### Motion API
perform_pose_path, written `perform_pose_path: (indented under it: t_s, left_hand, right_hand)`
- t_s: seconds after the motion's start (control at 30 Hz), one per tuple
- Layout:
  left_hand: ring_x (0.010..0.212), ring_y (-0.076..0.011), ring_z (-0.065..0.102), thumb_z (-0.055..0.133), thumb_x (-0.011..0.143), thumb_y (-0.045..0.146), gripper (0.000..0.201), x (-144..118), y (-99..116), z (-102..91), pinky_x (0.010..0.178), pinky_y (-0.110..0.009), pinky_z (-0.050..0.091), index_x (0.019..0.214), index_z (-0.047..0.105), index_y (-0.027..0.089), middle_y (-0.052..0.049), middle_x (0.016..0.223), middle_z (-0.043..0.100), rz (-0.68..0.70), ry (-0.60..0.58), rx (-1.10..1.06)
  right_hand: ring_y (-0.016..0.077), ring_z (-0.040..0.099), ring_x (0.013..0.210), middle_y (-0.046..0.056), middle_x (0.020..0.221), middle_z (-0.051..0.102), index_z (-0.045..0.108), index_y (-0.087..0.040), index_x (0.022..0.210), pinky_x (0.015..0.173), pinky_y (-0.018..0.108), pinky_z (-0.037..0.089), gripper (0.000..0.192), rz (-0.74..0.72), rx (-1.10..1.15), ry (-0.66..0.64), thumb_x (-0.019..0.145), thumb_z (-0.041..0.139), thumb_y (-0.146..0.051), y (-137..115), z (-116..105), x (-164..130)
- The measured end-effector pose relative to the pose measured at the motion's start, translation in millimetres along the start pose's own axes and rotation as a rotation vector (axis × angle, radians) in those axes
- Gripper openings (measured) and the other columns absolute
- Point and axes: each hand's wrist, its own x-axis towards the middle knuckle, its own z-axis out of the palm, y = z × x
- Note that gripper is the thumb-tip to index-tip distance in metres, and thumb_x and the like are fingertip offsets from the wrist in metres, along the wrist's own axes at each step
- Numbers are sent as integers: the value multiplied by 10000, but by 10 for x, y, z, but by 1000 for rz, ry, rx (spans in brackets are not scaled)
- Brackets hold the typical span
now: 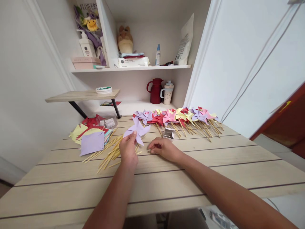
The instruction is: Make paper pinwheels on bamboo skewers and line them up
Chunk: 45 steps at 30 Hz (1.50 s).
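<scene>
My left hand point(129, 149) pinches a purple paper pinwheel point(137, 129) between thumb and fingers, its folded blades facing up. My right hand point(164, 149) rests low over the table with fingers curled together. A tiny dark item point(149, 151) shows at its fingertips, too small to name. Just behind that hand stands a small open box point(169, 133) with shiny little pieces inside. Thin wooden sticks point(111, 156) lie in a loose pile beside and partly under my left hand. Purple paper squares point(92, 142) are stacked left of the sticks.
Finished pinwheels on sticks point(170, 116) lie in a row along the back. Yellow and red paper pieces point(87, 132) and a clear plastic box point(109, 122) sit at left, near a small raised shelf point(82, 95). A red jug point(156, 91) and a cup point(168, 93) stand behind.
</scene>
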Motion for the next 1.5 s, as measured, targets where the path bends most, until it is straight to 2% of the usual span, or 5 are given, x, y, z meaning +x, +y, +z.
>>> perform_pose_path:
  t_s: [0.27,0.53,0.67,1.23,1.5]
  left_hand:
    - [627,-95,615,842,637,220,160,-15,3,14,626,-210,473,715,742,122,-23,694,710,-6,7,21]
    - [666,-113,624,898,522,263,297,-46,8,18,648,-229,477,733,747,119,-42,752,731,-49,-37,20]
    - [641,-103,599,914,473,284,335,-57,14,16,638,-228,457,706,731,127,-26,707,712,-84,-40,55]
    - [639,-102,587,928,446,313,351,-88,48,34,660,-236,456,657,708,138,-16,681,693,-110,-92,80]
    - [639,-105,595,928,443,309,350,-94,58,39,665,-241,460,662,715,138,-21,684,700,-111,-87,80]
  right_hand:
    - [155,604,753,51,851,710,750,-163,768,721,258,428,168,15,-210,40,792,618,-62,-40,136,94]
    - [143,580,669,0,704,686,744,-186,644,622,230,416,86,94,-163,-245,665,725,-105,-63,-130,28]
    - [140,539,654,-11,664,652,740,-187,663,593,230,386,15,122,-147,-289,667,754,-184,-93,-164,36]
    - [119,526,593,-17,673,677,749,-182,740,566,222,363,89,110,-99,-166,746,661,-170,-53,-129,30]
    - [171,651,793,40,895,735,804,-220,888,762,260,458,192,-21,-239,-96,848,628,-153,-44,-110,13]
